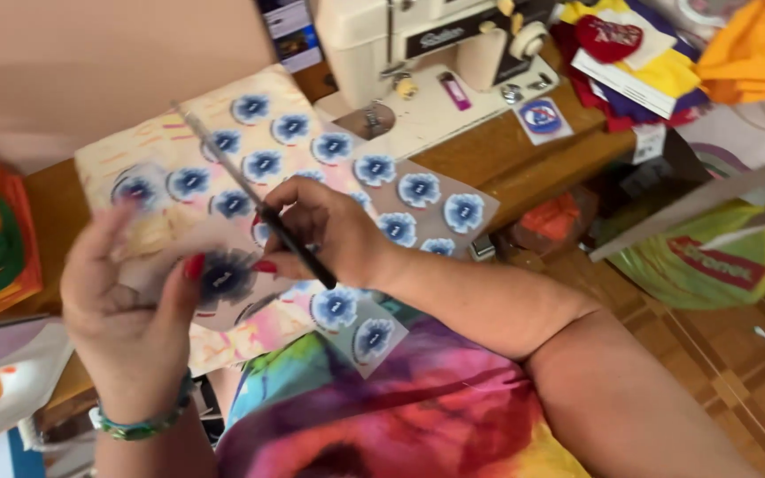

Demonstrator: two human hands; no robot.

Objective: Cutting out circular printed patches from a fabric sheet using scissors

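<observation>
While the left hand [130, 301] pinched a round blue printed patch [223, 277], the right hand [325, 235] gripped long dark scissors [254, 199]; blades so close risked nicking fingertips [193, 265] or the print.

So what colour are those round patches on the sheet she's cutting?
The round patches are blue with a pale, whitish fringe and a dark centre, clearest in the head view.

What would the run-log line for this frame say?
left hand: holds blue round patch | right hand: grips scissors | below: printed patch sheet | behind: sewing machine
</observation>
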